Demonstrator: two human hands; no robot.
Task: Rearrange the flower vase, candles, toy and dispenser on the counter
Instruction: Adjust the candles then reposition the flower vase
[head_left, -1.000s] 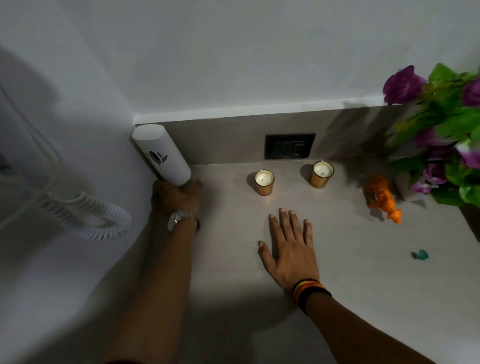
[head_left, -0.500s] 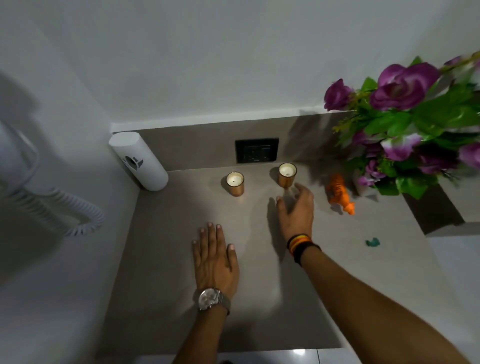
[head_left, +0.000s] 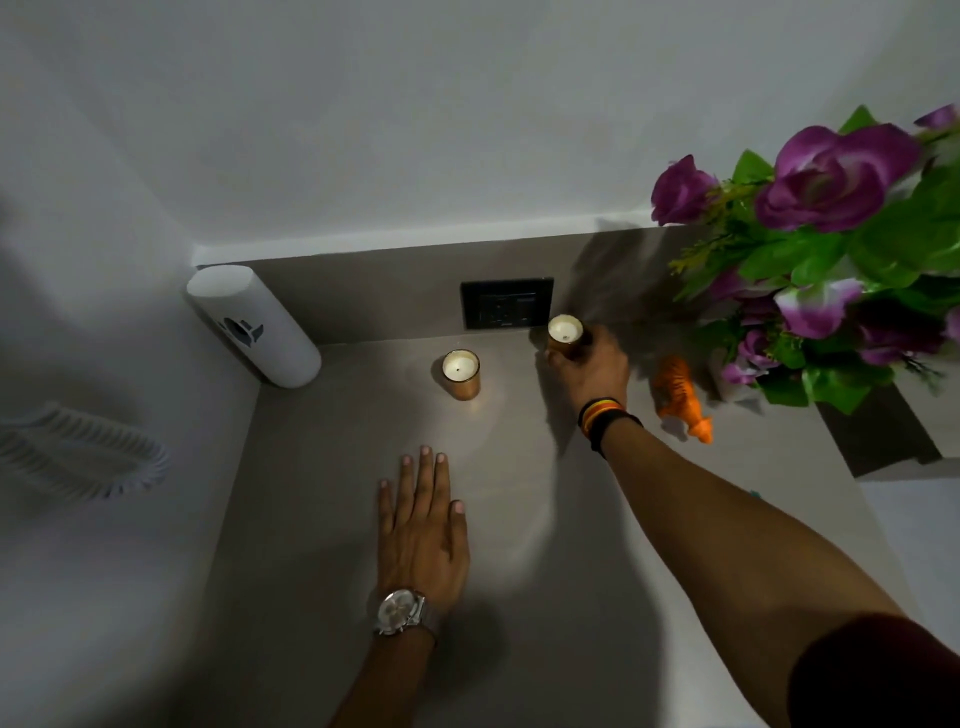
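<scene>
Head view showed the right hand (head_left: 589, 371) wrapped around the far candle (head_left: 565, 335). The left hand (head_left: 421, 525) lay flat, fingers spread, on the counter (head_left: 597, 545).

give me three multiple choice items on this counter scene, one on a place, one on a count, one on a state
1. Where does the white dispenser stand?
A. in the back left corner of the counter
B. beside the flower vase
C. at the front edge

2. How many candles are on the counter?
A. one
B. two
C. four

3. What is the left hand doing?
A. gripping the orange toy
B. lifting the dispenser
C. lying flat, palm down, on the counter

Answers:
1. A, it leans into the corner where the two walls meet.
2. B, the left candle stands free and the right candle is held by the fingers of the right hand.
3. C, its fingers are spread on the surface and hold nothing.
</scene>
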